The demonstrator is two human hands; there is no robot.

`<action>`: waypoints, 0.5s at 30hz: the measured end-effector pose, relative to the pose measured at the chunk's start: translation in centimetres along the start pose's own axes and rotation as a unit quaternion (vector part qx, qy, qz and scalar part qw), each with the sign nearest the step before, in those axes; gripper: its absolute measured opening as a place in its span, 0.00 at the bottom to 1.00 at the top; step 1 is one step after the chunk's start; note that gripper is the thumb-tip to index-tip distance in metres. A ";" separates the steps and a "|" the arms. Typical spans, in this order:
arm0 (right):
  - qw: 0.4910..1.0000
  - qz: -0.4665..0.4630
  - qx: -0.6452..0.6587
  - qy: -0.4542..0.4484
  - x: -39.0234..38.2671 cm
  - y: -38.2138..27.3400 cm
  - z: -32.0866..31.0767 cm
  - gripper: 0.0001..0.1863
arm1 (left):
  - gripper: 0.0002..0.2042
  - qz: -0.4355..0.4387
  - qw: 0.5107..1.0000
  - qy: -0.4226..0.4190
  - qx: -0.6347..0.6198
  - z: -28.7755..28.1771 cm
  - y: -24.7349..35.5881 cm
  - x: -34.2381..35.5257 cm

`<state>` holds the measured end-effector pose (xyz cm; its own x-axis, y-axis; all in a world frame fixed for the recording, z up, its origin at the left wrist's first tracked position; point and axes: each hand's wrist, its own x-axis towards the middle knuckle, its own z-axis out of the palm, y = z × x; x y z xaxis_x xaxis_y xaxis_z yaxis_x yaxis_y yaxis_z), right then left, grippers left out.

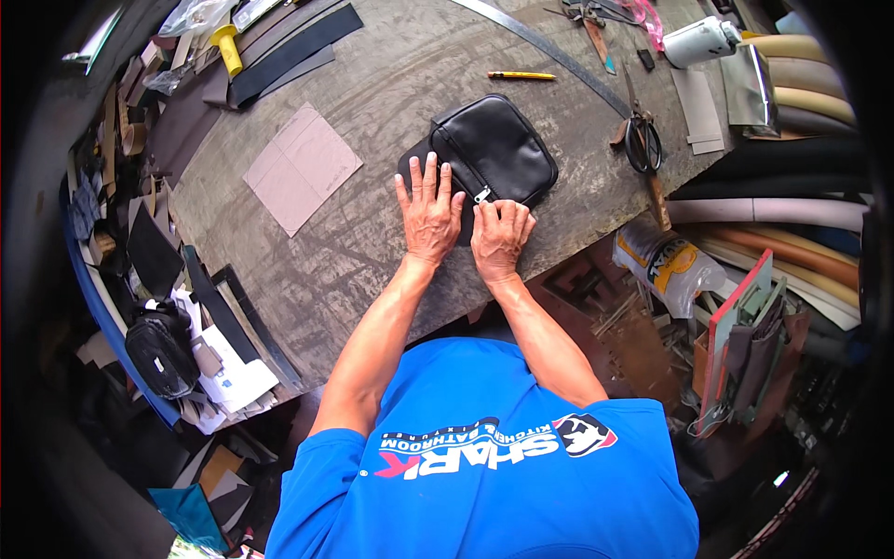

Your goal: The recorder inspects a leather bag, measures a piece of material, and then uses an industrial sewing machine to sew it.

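Observation:
A black leather-look pouch (500,144) lies on the worn worktable (363,270), with a zipper along its left side. My left hand (430,219) rests flat on the pouch's left flap, fingers stretched out and slightly apart. At the pouch's near edge, my right hand (499,240) is closed with curled fingers. Its fingertips are right beside the silver zipper pull (481,195); they partly hide what they grip there.
A square beige piece (303,168) lies left of the pouch. Beyond are a yellow pencil (521,75) and a long metal ruler (559,63). Black-handled scissors (643,143) lie near the right edge, below a white bottle (700,43). Material rolls (782,212) are stacked at right.

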<state>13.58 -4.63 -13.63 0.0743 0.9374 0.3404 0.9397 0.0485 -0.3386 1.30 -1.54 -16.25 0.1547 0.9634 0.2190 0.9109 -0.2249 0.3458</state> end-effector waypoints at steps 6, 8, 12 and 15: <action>1.000 -0.013 0.014 -0.008 -0.6 0.5 -0.3 0.06 | 0.30 -0.019 1.000 0.001 -0.024 0.0 0.6 -0.4; 0.999 -0.030 0.021 -0.013 -1.0 0.9 -0.5 0.10 | 0.31 -0.016 1.000 0.001 -0.011 -0.1 0.6 -0.3; 0.997 -0.056 0.030 -0.033 -1.7 1.8 -0.9 0.16 | 0.33 -0.017 1.000 0.008 -0.020 -0.2 0.5 -0.2; 0.990 -0.096 0.074 -0.064 -1.8 2.9 -1.4 0.23 | 0.34 -0.015 0.999 0.019 -0.027 -0.2 0.5 -0.1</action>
<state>16.64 -6.63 -13.96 -0.1535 0.9413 0.3006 0.8719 0.2722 -0.4070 1.70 -1.81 -15.93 0.1118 0.9640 0.2412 0.8927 -0.2040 0.4018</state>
